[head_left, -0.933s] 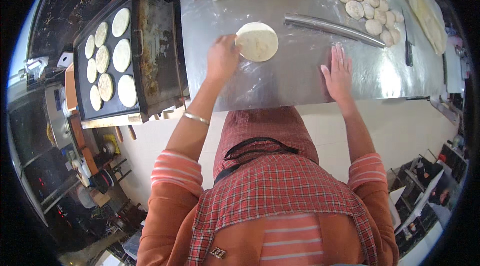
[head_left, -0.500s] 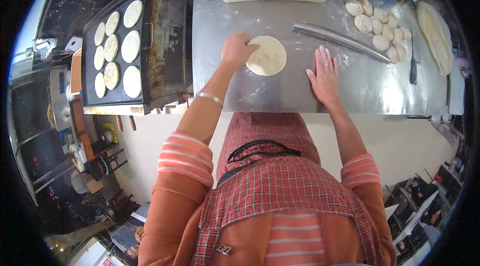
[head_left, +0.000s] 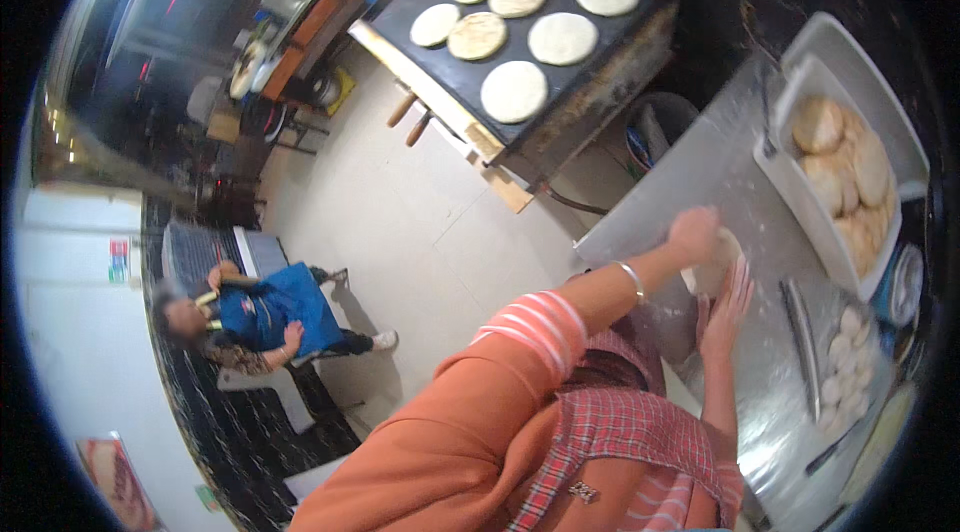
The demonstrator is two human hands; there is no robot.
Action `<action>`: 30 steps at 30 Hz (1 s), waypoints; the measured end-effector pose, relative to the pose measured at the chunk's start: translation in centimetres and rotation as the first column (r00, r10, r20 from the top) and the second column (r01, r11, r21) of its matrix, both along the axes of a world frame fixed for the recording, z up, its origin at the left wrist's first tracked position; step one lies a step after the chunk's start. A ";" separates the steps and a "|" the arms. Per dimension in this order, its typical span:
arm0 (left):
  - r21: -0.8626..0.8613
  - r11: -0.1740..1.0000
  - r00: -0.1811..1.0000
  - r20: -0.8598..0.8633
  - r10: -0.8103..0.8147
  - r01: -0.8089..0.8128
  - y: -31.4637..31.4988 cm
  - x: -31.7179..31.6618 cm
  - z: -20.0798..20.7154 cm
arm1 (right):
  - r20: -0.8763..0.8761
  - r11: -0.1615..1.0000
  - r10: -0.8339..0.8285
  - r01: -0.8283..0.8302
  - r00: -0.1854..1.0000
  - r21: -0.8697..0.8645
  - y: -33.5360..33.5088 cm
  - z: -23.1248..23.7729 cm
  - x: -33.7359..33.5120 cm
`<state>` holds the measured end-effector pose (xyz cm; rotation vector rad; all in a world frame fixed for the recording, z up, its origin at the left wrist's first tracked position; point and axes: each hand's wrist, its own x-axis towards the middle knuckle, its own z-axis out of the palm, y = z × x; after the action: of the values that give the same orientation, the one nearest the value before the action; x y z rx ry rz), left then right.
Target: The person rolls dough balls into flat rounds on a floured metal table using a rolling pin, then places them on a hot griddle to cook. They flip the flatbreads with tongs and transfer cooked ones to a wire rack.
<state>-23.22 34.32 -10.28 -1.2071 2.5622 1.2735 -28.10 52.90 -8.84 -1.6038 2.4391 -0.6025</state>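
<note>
A thin flat round of dough [head_left: 711, 278] is between my two hands over the metal worktop, partly covered by them. My left hand [head_left: 694, 234] is closed at its far left side, fingertips hidden behind the hand. Against the round's near right edge lies my right hand [head_left: 730, 306], its fingers stretched out and touching the dough. To the right of that hand, a metal rolling pin [head_left: 802, 350] rests on the worktop [head_left: 682, 194]. Beyond it sits a cluster of small dough balls [head_left: 846, 368].
Several flatbreads lie on a black griddle [head_left: 600, 50] at the upper middle. A white tub [head_left: 808, 194] of dough pieces stands on the worktop's far side. A dark-bladed knife [head_left: 832, 450] is beside the dough balls. At left, a person in a blue apron [head_left: 290, 310] is seated.
The view has swung left, bringing the griddle to the middle and the seated person into sight. My right hand has come from the bare worktop to the dough's edge.
</note>
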 end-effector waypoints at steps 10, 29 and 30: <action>0.721 0.667 0.938 -0.068 0.339 -0.189 2.7 5.5 1.9 | -0.148 0.941 -0.334 0.322 0.931 -0.101 11.4 -0.9 -10.3; 0.566 0.806 0.976 0.014 -0.219 0.172 -0.7 1.7 4.5 | -0.243 0.769 -0.595 0.631 0.766 0.107 22.2 0.3 -13.6; 0.703 0.711 0.999 -0.035 -0.018 0.037 -0.2 3.2 4.8 | -0.254 0.772 -0.601 0.633 0.758 0.062 21.4 0.9 -12.2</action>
<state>-19.99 34.15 -5.51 -0.9568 1.7514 1.9925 -40.32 74.25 -7.98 -0.8035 3.1104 -0.3125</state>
